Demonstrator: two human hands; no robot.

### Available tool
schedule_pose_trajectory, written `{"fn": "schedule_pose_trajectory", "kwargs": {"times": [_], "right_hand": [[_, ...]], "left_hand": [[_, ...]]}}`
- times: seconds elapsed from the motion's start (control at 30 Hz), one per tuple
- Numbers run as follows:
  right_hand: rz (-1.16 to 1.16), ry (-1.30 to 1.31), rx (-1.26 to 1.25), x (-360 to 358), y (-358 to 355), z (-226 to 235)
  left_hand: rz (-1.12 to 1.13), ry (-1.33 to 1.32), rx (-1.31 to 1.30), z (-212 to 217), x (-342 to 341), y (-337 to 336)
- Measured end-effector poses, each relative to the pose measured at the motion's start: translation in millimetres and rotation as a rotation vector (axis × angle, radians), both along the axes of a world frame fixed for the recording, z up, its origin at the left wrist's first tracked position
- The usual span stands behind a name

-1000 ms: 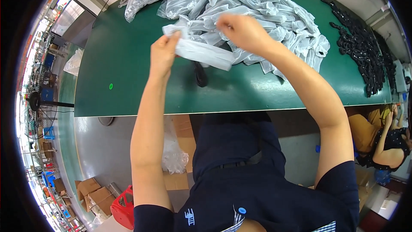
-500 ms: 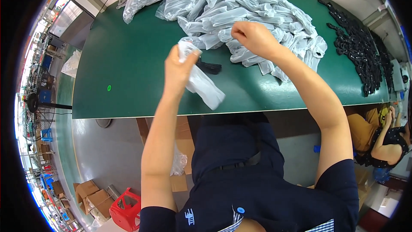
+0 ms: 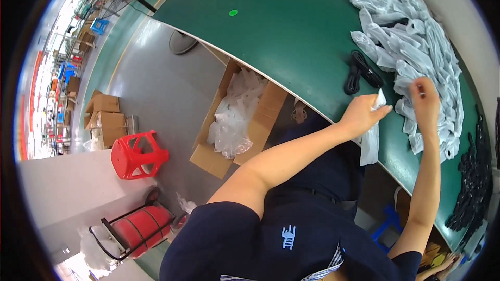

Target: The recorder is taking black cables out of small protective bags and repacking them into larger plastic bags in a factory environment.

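Observation:
My left hand (image 3: 361, 113) is closed around a white plastic bag (image 3: 370, 143), which hangs down over the table's front edge. Just beyond it on the green table, two black cable bundles (image 3: 356, 73) lie side by side. My right hand (image 3: 427, 105) is at the near side of a heap of white plastic bags (image 3: 424, 54), fingers curled and slightly blurred. Whether anything is between those fingertips is hidden. Some dark contents show through one bag in the heap.
Black cable-like pieces (image 3: 471, 187) are piled at the table's right end. An open carton (image 3: 270, 119) holding clear plastic bags stands on the floor below the green table (image 3: 291, 41). A red stool (image 3: 138, 154) and brown cartons (image 3: 108, 125) are at left. Another person's hand (image 3: 447, 264) shows lower right.
My view has swung to the left, bringing the carton of plastic bags into sight. Both hands remain over the table, the left still holding the white bag. The black cable bundles show more fully.

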State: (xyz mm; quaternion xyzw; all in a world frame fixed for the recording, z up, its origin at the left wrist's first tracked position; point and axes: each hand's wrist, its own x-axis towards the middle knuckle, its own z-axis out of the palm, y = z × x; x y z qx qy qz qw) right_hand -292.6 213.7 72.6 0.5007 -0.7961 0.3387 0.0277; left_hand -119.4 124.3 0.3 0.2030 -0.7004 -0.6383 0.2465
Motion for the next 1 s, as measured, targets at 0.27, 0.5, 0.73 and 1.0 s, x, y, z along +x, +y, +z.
{"fn": "schedule_pose_trajectory", "kwargs": {"times": [0.27, 0.5, 0.73, 1.0], "right_hand": [[-0.047, -0.486, -0.221, -51, 2, 15], [0.149, -0.468, 0.015, 20, 3, 40], [0.106, -0.467, -0.152, 43, -33, 5], [0.085, 0.644, 0.094, -5, -88, -40]], "left_hand": [[0.049, 0.148, 0.046, 10, -14, 6], [0.124, 0.344, 0.130, 50, 3, -4], [0.172, 0.162, 0.286, 14, 8, -43], [0.389, 0.207, 0.471, 3, 14, -73]]}}
